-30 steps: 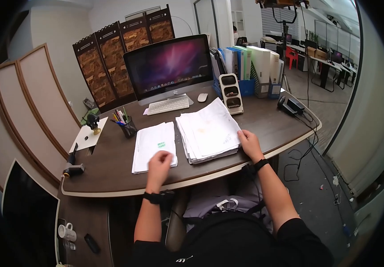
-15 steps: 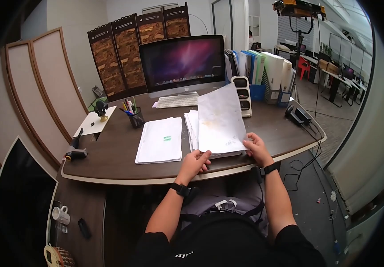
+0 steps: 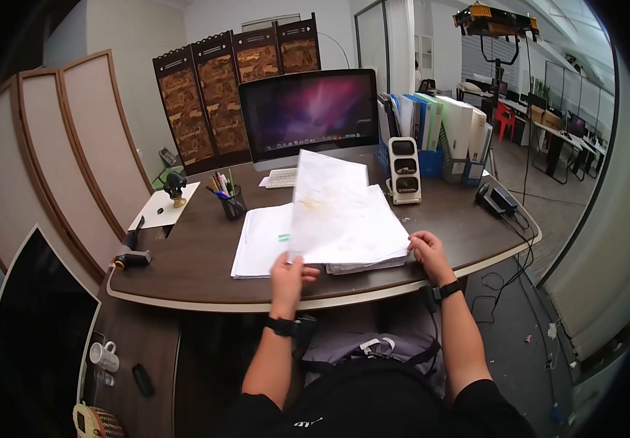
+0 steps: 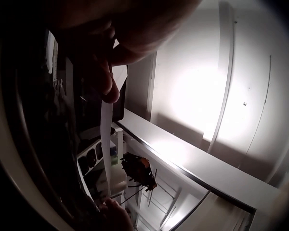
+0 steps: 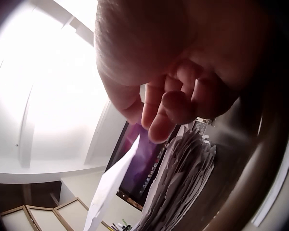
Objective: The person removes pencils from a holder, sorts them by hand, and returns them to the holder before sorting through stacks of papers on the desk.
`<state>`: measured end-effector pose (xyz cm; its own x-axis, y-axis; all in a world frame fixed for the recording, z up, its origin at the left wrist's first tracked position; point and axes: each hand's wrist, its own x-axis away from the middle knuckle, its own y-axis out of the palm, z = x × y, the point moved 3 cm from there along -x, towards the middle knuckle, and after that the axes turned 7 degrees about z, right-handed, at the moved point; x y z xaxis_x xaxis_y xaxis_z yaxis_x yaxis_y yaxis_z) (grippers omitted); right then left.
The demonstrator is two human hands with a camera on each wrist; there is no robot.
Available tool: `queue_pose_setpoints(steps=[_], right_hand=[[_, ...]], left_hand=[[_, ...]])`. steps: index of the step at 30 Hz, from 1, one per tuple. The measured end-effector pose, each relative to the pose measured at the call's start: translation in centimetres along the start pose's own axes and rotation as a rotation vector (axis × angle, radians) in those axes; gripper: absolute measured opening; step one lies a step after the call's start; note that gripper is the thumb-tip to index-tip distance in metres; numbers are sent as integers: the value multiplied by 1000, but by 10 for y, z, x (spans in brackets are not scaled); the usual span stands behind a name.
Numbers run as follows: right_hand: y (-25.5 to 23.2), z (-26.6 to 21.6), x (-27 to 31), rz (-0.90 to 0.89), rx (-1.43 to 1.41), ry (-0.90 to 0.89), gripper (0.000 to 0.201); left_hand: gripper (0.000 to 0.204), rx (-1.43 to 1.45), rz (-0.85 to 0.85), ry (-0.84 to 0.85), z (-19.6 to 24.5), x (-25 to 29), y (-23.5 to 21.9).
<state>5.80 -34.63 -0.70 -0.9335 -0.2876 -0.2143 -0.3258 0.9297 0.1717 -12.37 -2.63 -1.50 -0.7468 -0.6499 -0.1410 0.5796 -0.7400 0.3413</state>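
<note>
Single sheet of paper [image 3: 329, 208], centre of the head view, tilted up over the right paper stack [image 3: 386, 219] and overlapping the left paper stack [image 3: 259, 241]. The left hand [image 3: 286, 286], lower centre, pinches the sheet's lower left corner between thumb and finger. The right hand [image 3: 432, 257], right of centre, has its fingers loosely bent; in the right wrist view the sheet's pointed corner lies just beside the fingertips, with no paper visible between them. The sheet should prove light, limp and easily creased; a flat pinch at both lower corners would likely steady it best. The stack's ragged edges may slip or catch. Hidden or unclear: most of the keyboard [image 3: 281, 177], the left stack's right side, any writing on the sheet, and its face in the left wrist view, where it appears nearly edge-on.
</note>
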Motion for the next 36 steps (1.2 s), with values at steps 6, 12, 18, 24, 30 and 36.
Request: queue_pose_setpoints(steps=[6,12,18,24,30,36], right_hand=[[-2,13,-14,345,198,-146,29],[13,13,-19,317,802,-320,39],[6,15,-16,310,713,-247,33],[-11,23,-15,280,24,-132,22],[-11,13,-7,237,-313,-129,19],[43,11,16,31,-216,-19,25]], left_hand=[[22,32,184,-2,36,-29,-88],[19,-21,242,-58,30,-38,-122],[20,-67,224,-119,27,-44,-127],[27,-103,361,-63,35,-35,-117],[30,-155,449,284,32,-15,-100],[30,-151,-171,-120,5,22,-11]])
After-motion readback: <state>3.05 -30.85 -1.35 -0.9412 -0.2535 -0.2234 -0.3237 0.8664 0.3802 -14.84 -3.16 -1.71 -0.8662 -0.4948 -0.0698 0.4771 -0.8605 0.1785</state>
